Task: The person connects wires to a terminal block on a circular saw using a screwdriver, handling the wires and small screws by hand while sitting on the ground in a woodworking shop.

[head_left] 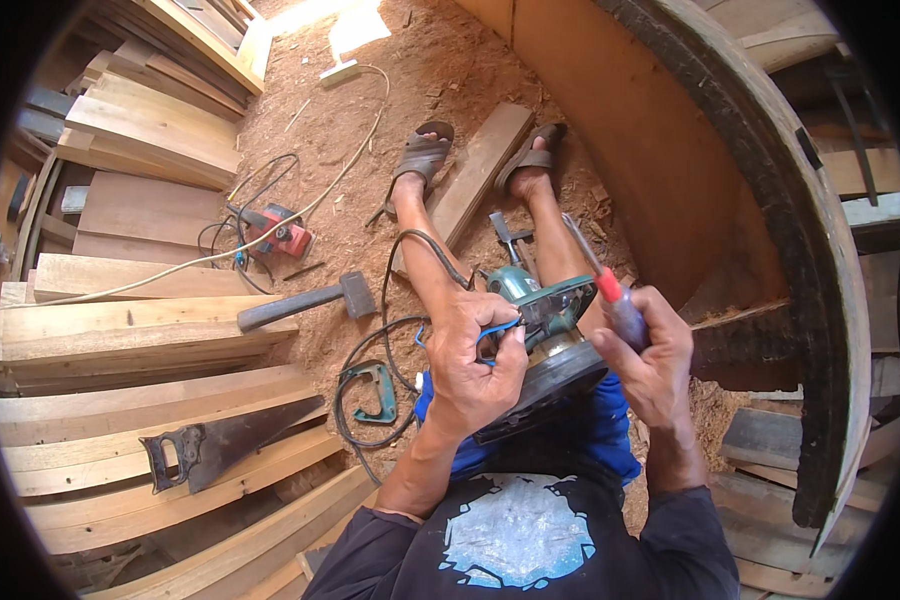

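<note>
A partly opened green power tool (515,284) with a dark metal base rests across my lap. My left hand (470,365) is closed in a pinch on a thin blue wire (488,331) at the tool's side. In my right hand (658,355) is a screwdriver (609,285) with a red and purplish handle, its shaft pointing up and away from me. The screwdriver's tip touches nothing. A black cord (425,238) loops from the tool to the floor, around a loose green handle cover (382,392).
Timber planks (140,300) are stacked at the left, bearing a hammer (305,303) and a handsaw (235,440). A red power tool (282,232) lies on the sawdust-covered floor near a pale extension cord (355,165). A large curved wooden panel (660,150) stands close at my right.
</note>
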